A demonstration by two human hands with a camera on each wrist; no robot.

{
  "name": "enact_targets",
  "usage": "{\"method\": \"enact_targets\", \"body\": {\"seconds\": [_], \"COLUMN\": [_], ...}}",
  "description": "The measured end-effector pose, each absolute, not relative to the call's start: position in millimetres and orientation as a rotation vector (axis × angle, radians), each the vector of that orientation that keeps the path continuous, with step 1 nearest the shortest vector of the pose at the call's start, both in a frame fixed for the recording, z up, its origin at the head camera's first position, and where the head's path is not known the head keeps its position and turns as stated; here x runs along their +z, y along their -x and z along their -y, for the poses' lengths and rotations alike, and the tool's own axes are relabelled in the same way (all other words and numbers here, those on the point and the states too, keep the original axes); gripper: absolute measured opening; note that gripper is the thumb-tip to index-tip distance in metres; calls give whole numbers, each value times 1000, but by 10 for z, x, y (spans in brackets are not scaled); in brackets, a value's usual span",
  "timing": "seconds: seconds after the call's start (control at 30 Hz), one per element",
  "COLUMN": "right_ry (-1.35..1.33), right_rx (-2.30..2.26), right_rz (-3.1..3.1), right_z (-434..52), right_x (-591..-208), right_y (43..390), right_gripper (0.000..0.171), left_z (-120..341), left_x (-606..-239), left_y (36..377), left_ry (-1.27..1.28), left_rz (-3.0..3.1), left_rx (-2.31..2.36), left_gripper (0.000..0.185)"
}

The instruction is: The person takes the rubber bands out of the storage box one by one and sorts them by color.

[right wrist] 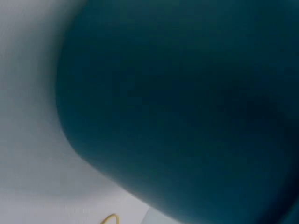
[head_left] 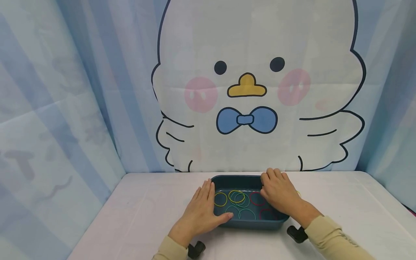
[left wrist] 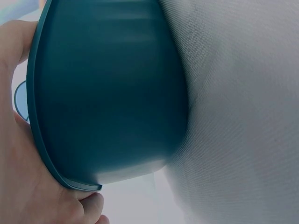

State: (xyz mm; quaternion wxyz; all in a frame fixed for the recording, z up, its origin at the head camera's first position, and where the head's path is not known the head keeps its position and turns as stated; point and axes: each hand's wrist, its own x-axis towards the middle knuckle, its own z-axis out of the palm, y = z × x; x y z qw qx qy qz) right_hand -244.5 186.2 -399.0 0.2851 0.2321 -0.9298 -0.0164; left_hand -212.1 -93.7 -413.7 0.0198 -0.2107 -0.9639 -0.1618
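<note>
A dark teal tray (head_left: 250,224) stands on the table, with several thin rubber bands (head_left: 239,199) in yellow, green and red lying loose inside it. My left hand (head_left: 202,209) rests along the tray's left rim, fingers straight, the thumb over its front corner. At the opposite end my right hand (head_left: 280,193) grips the right rim, fingers curled and thumb on the inner side. The left wrist view shows the tray's outer wall (left wrist: 112,88) beside the left hand (left wrist: 37,177). In the right wrist view the tray wall (right wrist: 163,107) fills most of the picture, and the right hand is hidden.
A yellow band (right wrist: 110,218) lies on the table just right of the tray, mostly behind my right hand in the head view. White cloth (head_left: 139,213) covers the table. Behind it hangs a curtain (head_left: 247,151) with a cartoon bird.
</note>
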Motion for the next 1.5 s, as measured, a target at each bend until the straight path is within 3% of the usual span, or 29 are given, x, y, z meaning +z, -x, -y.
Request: {"method": "enact_targets", "body": {"seconds": [1.03, 1.5], "right_ry": [-718, -750], "right_rx": [-152, -197], "right_rz": [2564, 2661], "right_z": [-1640, -1603], "right_x": [-4201, -4233], "right_y": [2419, 2416], "right_gripper": [27, 21], "left_z": [942, 938], "left_x": [-4146, -4136], "left_y": [2134, 2126], "left_ry": [653, 652], "left_rz": [2983, 2984], "left_rx": [-510, -500], "left_gripper": [113, 113]}}
